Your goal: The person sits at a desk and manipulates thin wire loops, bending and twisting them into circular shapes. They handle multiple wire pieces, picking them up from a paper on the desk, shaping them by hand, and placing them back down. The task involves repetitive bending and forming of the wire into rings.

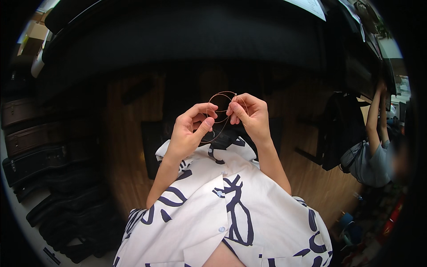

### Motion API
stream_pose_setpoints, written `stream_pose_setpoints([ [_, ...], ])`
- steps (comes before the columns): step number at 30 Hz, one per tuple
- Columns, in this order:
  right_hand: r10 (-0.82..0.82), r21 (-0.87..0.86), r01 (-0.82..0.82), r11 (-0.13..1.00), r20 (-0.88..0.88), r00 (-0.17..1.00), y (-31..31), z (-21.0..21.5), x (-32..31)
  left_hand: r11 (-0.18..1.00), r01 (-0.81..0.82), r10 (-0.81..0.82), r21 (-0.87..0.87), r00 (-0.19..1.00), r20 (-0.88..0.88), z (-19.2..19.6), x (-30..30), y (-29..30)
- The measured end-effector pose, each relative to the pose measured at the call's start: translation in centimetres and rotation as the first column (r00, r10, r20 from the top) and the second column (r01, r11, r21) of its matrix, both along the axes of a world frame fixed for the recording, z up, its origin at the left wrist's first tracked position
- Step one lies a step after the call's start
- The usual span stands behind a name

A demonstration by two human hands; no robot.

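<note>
A thin copper-coloured wire (217, 94), like an instrument string, hangs in loose coils between my hands, above my lap. My right hand (252, 115) pinches the coils at their upper right, thumb against bent fingers. Near its fingertips the loops cross, and a small knob-like end seems to show there. On the other side, my left hand (189, 130) curls its fingers and thumb round the left part of the loops. A gap shows between its thumb and index finger, and its exact contact with the wire is hard to make out.
A black-covered table (191, 40) spans the far side, with white paper (307, 8) at its right. Several dark cases (35, 162) with latches are stacked at left. At right, another person in a grey shirt (369, 162) reaches toward a dark screen-like panel. Wooden floor (318, 196) lies below.
</note>
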State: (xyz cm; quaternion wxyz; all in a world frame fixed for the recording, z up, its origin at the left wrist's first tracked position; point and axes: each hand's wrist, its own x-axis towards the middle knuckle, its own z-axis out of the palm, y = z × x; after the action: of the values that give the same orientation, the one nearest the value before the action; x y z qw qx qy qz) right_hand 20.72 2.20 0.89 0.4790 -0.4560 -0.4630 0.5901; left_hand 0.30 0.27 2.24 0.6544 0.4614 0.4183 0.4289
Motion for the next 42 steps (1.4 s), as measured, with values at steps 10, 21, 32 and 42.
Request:
stream_pose_setpoints([
  [10, 0.115, -0.098, -0.124, 0.987, -0.094, 0.989, 3.9, 0.1, 0.3, 0.999, -0.048, 0.048, -0.020, 0.999, -0.017, -2.1, 0.1, 5.9],
  [21, 0.111, -0.098, -0.115, 0.988, -0.054, 0.992, 6.1, 0.3, 1.0, 0.987, -0.072, 0.082, -0.145, 0.995, 0.063, -2.2, -2.4, 7.5],
  [32, 0.134, 0.025, -0.134, 0.991, -0.004, 0.991, 6.7, 0.5, 1.2, 0.985, -0.170, 0.170, -0.035, 0.985, 0.022, -1.4, -5.4, 6.8],
  [42, 0.214, 0.003, -0.221, 0.975, -0.265, 0.940, 5.8, 0.9, 0.9, 0.979, -0.084, 0.033, 0.187, 0.965, 0.262, -1.1, -3.3, 7.0],
])
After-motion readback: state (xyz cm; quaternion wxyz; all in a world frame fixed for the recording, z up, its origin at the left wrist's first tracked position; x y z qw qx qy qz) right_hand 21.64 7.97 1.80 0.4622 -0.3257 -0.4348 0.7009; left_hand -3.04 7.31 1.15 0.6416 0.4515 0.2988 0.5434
